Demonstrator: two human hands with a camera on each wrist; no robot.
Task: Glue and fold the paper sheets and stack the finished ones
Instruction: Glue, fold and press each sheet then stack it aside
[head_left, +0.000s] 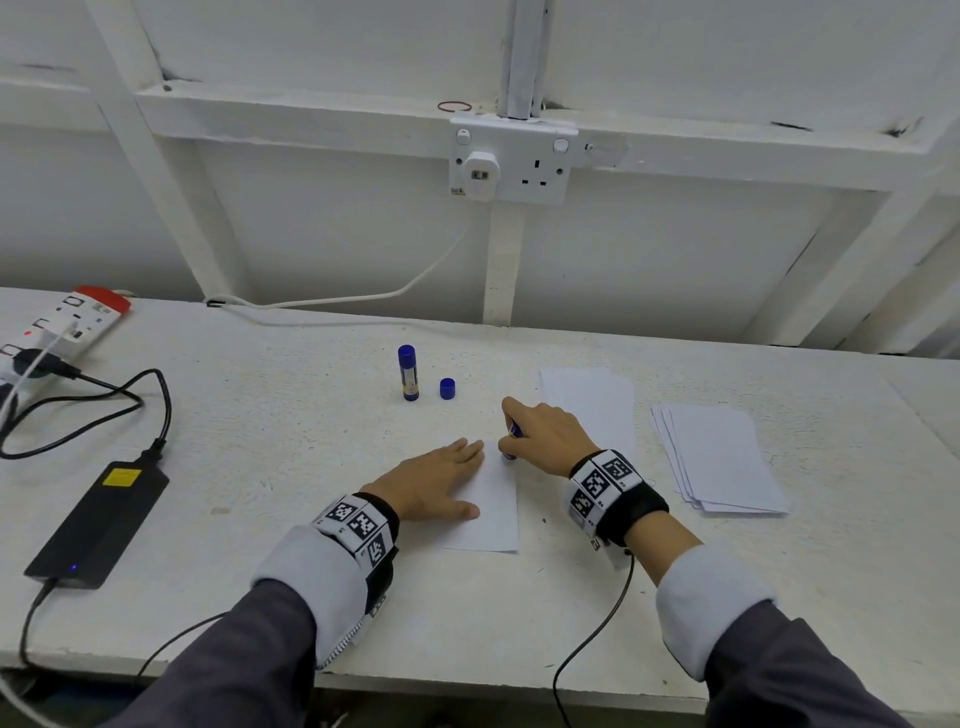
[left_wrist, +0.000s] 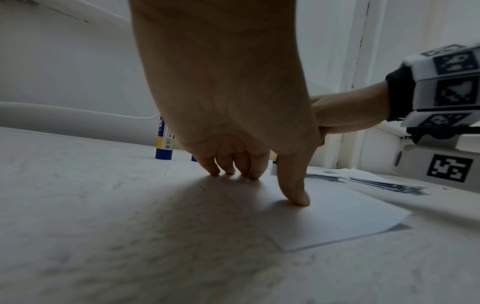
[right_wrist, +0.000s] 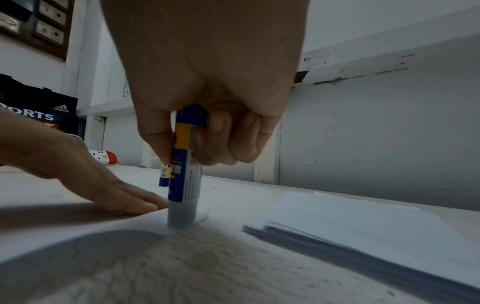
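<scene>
A white rectangular paper sheet (head_left: 493, 512) lies flat on the white speckled tabletop (head_left: 291, 447), directly in front of the person. The left hand (head_left: 434, 486) rests on the sheet's left part, fingers straight and spread, its grip released and merely pressing the paper down. At the sheet's far right corner the right hand (head_left: 545, 434) has its grip clenched round a blue and yellow glue stick (right_wrist: 185, 164), held upright with its uncapped pale end touching the paper. Beyond the sheet, farther from the person, a second blue glue stick (head_left: 408, 373) stands capped and upright, and a loose blue cap (head_left: 448, 388) sits just beside it on the sheet's side. To the right of the sheet and behind the right hand lies a flat pile of white paper (head_left: 592, 400); farther right of the sheet is a fanned stack of white papers (head_left: 722, 460). Well to the left of the sheet lie a black power adapter (head_left: 98, 525) with its cable and, farther back, a white power strip with a red end (head_left: 57, 325). A white wall socket (head_left: 511, 158) is mounted on the wall above the sheet.
</scene>
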